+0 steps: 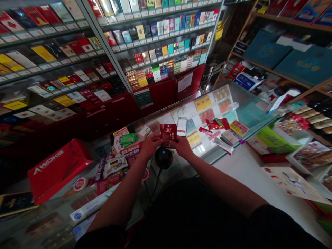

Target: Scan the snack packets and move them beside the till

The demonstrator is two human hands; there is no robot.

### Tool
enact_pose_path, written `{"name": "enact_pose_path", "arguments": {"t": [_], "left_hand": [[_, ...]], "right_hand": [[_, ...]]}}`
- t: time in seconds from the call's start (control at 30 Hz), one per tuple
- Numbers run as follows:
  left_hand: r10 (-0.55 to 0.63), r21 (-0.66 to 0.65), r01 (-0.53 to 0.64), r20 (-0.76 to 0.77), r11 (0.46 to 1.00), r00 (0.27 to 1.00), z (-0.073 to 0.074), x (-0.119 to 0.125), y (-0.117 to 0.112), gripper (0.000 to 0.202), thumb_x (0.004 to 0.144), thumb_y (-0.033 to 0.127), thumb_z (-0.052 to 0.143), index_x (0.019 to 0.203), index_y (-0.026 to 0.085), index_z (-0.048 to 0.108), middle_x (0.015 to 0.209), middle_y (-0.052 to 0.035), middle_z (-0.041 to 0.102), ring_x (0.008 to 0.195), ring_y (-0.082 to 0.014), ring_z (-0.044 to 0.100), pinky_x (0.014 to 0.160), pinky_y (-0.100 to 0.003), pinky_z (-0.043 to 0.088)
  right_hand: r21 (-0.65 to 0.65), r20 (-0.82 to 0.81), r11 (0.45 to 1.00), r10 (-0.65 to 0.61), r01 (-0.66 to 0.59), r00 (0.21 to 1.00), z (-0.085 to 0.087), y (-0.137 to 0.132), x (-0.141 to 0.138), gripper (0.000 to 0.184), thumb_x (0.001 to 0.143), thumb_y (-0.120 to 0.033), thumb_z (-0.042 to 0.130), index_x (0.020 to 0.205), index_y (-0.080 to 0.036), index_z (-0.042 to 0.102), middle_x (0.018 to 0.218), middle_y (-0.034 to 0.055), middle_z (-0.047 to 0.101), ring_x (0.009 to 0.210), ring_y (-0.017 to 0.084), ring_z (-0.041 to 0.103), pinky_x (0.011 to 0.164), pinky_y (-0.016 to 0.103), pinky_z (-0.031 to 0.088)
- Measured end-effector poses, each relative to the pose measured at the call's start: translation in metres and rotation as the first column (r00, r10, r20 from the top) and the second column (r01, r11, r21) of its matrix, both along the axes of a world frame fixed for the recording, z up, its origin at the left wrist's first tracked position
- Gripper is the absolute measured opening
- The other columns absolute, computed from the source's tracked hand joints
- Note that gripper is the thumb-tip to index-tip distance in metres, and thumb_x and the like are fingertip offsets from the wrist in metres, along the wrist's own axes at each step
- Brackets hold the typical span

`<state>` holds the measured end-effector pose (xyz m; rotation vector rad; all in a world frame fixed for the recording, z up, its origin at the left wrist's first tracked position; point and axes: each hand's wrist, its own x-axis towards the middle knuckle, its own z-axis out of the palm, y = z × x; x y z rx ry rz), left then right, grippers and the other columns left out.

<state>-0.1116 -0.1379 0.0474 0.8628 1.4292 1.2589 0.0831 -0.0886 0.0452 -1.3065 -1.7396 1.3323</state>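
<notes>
Between my two hands is a small dark red snack packet (pixel 168 134) with white print, held up over the glass counter. My left hand (pixel 151 145) pinches its left edge, and my right hand (pixel 181 145) grips the lower right edge. Just below the packet stands a round black scanner (pixel 163 158) with a small blue light and a cable. Behind the packet, to its right, a phone with a white screen (pixel 182 126) shows. Left of my left hand lies a pile of packaged goods, with a green packet (pixel 128 138) on it.
A red box (pixel 59 169) stands at the counter's left. Along the glass counter (pixel 241 100) to the right lie a red packet (pixel 217 123), a white tube (pixel 223 146) and a yellow packet (pixel 239 128). Shelves of cigarette packs (pixel 160 27) rise behind.
</notes>
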Motion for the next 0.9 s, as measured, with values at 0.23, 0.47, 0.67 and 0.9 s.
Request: {"name": "enact_pose_path", "arguments": {"t": [0.23, 0.47, 0.67, 0.9], "left_hand": [[-0.035, -0.047, 0.037, 0.028, 0.998, 0.999, -0.002, 0.001, -0.003, 0.044, 0.065, 0.034, 0.089, 0.102, 0.017, 0.072, 0.09, -0.0061, 0.079, 0.08, -0.0222, 0.073, 0.076, -0.036, 0.056], [-0.012, -0.017, 0.012, -0.02, 1.0, 1.0, -0.001, -0.004, -0.003, 0.038, 0.068, 0.036, 0.086, 0.098, 0.018, 0.071, 0.091, -0.0059, 0.079, 0.082, -0.022, 0.073, 0.082, -0.038, 0.057], [-0.035, -0.004, 0.035, -0.089, 0.999, 0.995, 0.0, -0.014, -0.003, 0.037, 0.07, 0.035, 0.084, 0.1, 0.018, 0.071, 0.093, -0.0071, 0.079, 0.085, -0.0232, 0.074, 0.084, -0.04, 0.057], [-0.057, -0.043, 0.054, -0.067, 0.998, 0.996, -0.006, -0.012, -0.006, 0.038, 0.068, 0.034, 0.084, 0.099, 0.018, 0.07, 0.093, -0.0072, 0.078, 0.085, -0.0235, 0.073, 0.082, -0.039, 0.056]], "right_hand": [[0.023, 0.089, 1.0, 0.017, -0.019, 0.996, 0.004, -0.001, 0.002, 0.017, 0.082, -0.031, 0.067, 0.085, -0.019, 0.078, 0.076, 0.0017, 0.075, 0.076, 0.021, 0.066, 0.068, 0.028, 0.045], [0.002, 0.018, 1.0, 0.022, -0.022, 1.0, -0.003, -0.002, 0.003, 0.023, 0.083, -0.031, 0.065, 0.097, -0.02, 0.078, 0.088, 0.0019, 0.078, 0.079, 0.02, 0.067, 0.075, 0.03, 0.048], [0.028, 0.002, 0.995, -0.093, 0.093, 0.996, -0.009, -0.001, 0.01, 0.014, 0.081, -0.034, 0.068, 0.083, -0.021, 0.074, 0.078, 0.0, 0.074, 0.074, 0.019, 0.065, 0.073, 0.03, 0.048], [0.036, 0.045, 0.997, -0.069, 0.067, 0.997, -0.01, -0.004, 0.013, 0.012, 0.081, -0.031, 0.066, 0.081, -0.022, 0.074, 0.077, -0.0003, 0.073, 0.076, 0.019, 0.065, 0.072, 0.03, 0.046]]}}
